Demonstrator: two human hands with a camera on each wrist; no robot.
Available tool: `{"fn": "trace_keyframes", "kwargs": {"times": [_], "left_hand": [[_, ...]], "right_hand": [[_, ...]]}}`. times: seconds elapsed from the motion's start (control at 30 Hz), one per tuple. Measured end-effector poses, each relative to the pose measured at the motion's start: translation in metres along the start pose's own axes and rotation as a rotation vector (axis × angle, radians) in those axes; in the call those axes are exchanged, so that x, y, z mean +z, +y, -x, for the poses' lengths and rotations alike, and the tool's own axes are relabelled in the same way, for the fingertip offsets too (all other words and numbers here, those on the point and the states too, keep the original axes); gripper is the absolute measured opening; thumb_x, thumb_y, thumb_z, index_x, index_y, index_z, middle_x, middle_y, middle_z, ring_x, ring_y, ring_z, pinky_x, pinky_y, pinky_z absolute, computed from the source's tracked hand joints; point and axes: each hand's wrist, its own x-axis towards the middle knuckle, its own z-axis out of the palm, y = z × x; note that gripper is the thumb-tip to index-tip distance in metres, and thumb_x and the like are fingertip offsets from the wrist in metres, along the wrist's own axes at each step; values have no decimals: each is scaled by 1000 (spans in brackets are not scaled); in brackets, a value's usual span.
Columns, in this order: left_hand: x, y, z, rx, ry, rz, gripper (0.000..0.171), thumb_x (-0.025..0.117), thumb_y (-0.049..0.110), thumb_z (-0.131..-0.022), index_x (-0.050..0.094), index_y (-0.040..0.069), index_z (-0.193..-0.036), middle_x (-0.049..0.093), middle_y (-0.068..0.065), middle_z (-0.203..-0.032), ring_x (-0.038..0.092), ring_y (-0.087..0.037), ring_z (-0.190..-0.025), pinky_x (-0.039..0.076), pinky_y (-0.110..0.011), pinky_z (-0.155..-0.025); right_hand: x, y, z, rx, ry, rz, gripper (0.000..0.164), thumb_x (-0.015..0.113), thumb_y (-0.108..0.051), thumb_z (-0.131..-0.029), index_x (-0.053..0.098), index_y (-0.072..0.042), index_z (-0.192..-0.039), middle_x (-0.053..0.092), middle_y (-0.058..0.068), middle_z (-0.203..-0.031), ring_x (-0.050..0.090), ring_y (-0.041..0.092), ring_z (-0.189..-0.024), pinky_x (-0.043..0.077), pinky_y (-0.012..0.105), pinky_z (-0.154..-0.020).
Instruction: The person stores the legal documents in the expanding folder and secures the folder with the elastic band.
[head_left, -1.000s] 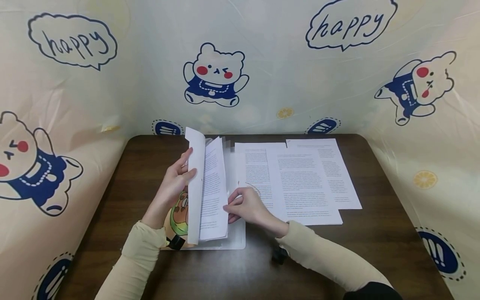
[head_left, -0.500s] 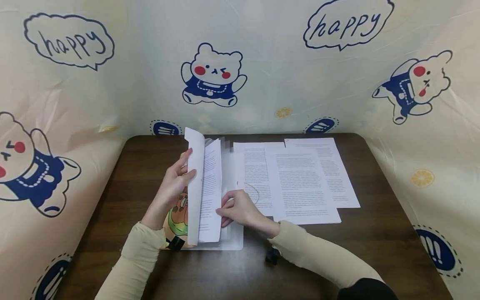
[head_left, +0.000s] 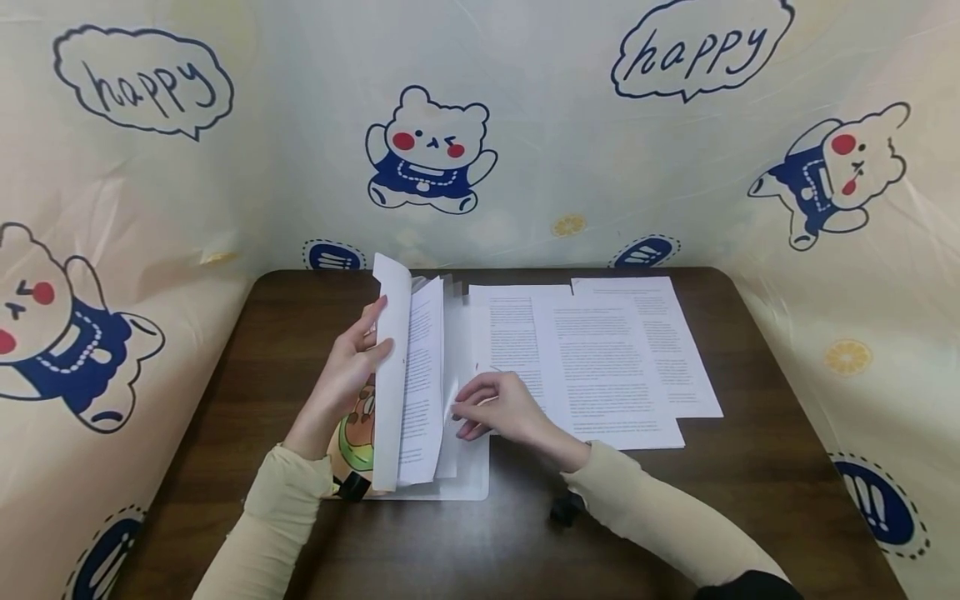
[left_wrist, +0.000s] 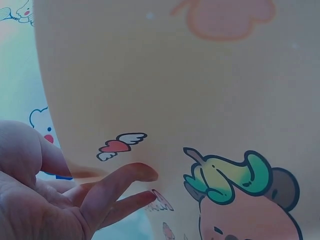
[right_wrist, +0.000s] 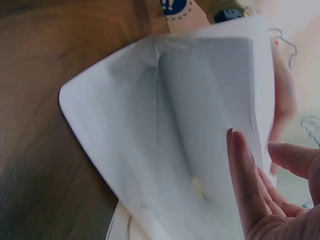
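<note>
A clear-pocket folder (head_left: 474, 477) lies opened on the table, its cartoon-printed cover (head_left: 357, 429) on the left side. My left hand (head_left: 354, 354) grips the raised cover and white leaf, thumb on the near face; its fingers (left_wrist: 120, 187) show against the printed side in the left wrist view. A printed sheet (head_left: 422, 383) stands within the folder, curving up at its right edge. My right hand (head_left: 498, 407) hovers just right of that edge. In the right wrist view, its thumb and forefinger are extended and apart, one on each side of the pages' edge (right_wrist: 254, 95).
Several printed sheets (head_left: 600, 375) lie overlapping on the right half of the brown table (head_left: 750, 500). A black wrist camera (head_left: 352, 486) sits by the folder's lower left corner, another (head_left: 564, 508) under the right forearm. A cartoon-printed curtain (head_left: 525, 167) surrounds the table.
My right hand first moved left with the printed sheet's edge, then came back right and let it go. The sheet now leans further left. The left hand keeps its hold.
</note>
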Motion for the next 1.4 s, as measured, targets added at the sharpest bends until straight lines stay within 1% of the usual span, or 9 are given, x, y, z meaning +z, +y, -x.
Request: {"fn": "trace_keyframes", "kwargs": {"times": [0.2, 0.3, 0.4, 0.57, 0.67, 0.77, 0.93, 1.23, 1.4], "left_hand": [[-1, 0, 0, 10, -4, -4, 73, 50, 12, -116, 17, 32, -178, 53, -31, -163, 74, -22, -106, 65, -24, -77], [-1, 0, 0, 6, -4, 0, 73, 50, 13, -116, 17, 32, -178, 53, -31, -163, 74, -20, -105, 65, -24, -77], [-2, 0, 0, 8, -6, 8, 73, 50, 13, -116, 17, 32, -178, 54, -31, -163, 75, -16, -103, 65, -23, -76], [-3, 2, 1, 15, -5, 17, 73, 50, 12, -116, 16, 30, -178, 54, -31, -162, 76, -12, -100, 65, -23, -76], [-3, 2, 2, 17, -5, 22, 73, 49, 11, -116, 16, 29, -178, 54, -31, -162, 76, -11, -99, 65, -22, -75], [-3, 2, 2, 17, -6, 31, 73, 49, 11, -116, 17, 29, -178, 54, -31, -163, 76, -10, -98, 65, -22, -76], [-4, 1, 3, 22, 1, 32, 73, 49, 10, -116, 17, 29, -178, 53, -30, -164, 75, -9, -99, 64, -21, -76], [-6, -1, 4, 22, 0, 43, 73, 49, 10, -116, 17, 29, -178, 52, -29, -165, 74, -9, -102, 64, -20, -78], [-6, -1, 5, 20, -8, 48, 73, 49, 11, -116, 16, 30, -178, 50, -27, -167, 73, -10, -104, 64, -20, -79]], "right_hand": [[-25, 4, 7, -26, 77, 45, 24, 75, -1, -100, 71, 14, -117, 75, 40, -114, 83, 25, -80, 71, 42, -77], [-40, 9, 10, -75, 138, 163, 27, 75, -5, -100, 72, 14, -119, 78, 33, -114, 83, 31, -93, 69, 38, -83], [-58, 15, 12, -101, 216, 287, 31, 76, -8, -101, 72, 11, -126, 79, 28, -122, 79, 38, -111, 67, 42, -96], [-91, 27, 13, -49, 299, 411, 55, 72, -14, -104, 58, 7, -152, 60, 30, -157, 55, 48, -150, 46, 60, -126], [-110, 35, 15, 11, 343, 497, 68, 70, -20, -106, 44, 5, -163, 43, 29, -171, 37, 48, -163, 32, 63, -134], [-129, 41, 18, 69, 383, 567, 75, 68, -23, -107, 35, 4, -169, 32, 30, -176, 26, 48, -167, 23, 62, -137], [-160, 47, 19, 141, 435, 630, 81, 66, -27, -109, 25, 5, -171, 23, 32, -179, 20, 51, -167, 20, 63, -138], [-210, 54, 21, 253, 489, 598, 93, 67, -34, -109, 13, 6, -173, 16, 36, -179, 16, 56, -167, 20, 68, -136], [-230, 64, 23, 270, 544, 639, 97, 65, -36, -109, 7, 8, -173, 12, 37, -179, 13, 57, -167, 17, 68, -136]]}}
